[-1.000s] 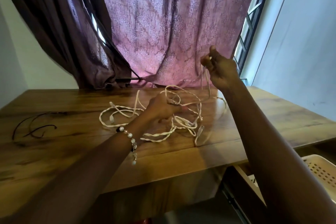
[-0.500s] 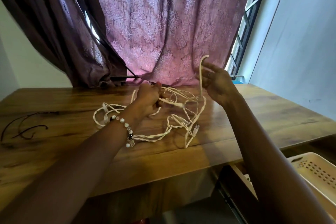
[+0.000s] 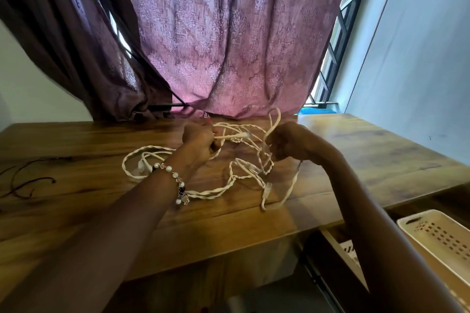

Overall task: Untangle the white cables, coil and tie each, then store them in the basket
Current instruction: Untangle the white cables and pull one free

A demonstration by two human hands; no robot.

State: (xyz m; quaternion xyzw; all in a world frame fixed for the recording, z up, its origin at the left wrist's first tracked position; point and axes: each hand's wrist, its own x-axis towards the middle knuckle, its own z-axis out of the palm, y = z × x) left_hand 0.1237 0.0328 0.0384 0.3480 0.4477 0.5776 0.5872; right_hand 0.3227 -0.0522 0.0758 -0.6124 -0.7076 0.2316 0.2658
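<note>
A tangle of white twisted cables [image 3: 216, 189] lies on the wooden table [image 3: 76, 211], looping from the left of my wrist across to the front right. My left hand [image 3: 198, 142], with a bead bracelet on the wrist, pinches a strand that ends in a white plug [image 3: 243, 135]. My right hand [image 3: 287, 141] grips another strand; a loop of it stands up above the fist and more hangs below. A cream plastic basket [image 3: 437, 241] with a slotted wall sits below the table edge at the lower right.
Thin dark cords [image 3: 28, 180] lie on the table's left side. Purple curtains [image 3: 229, 33] hang just behind the table, with a barred window [image 3: 335, 40] at the right. A pale wall stands to the right.
My right hand has come down from above the tangle to table level, still gripping its strand. My left hand has shifted back and now pinches the strand with the plug.
</note>
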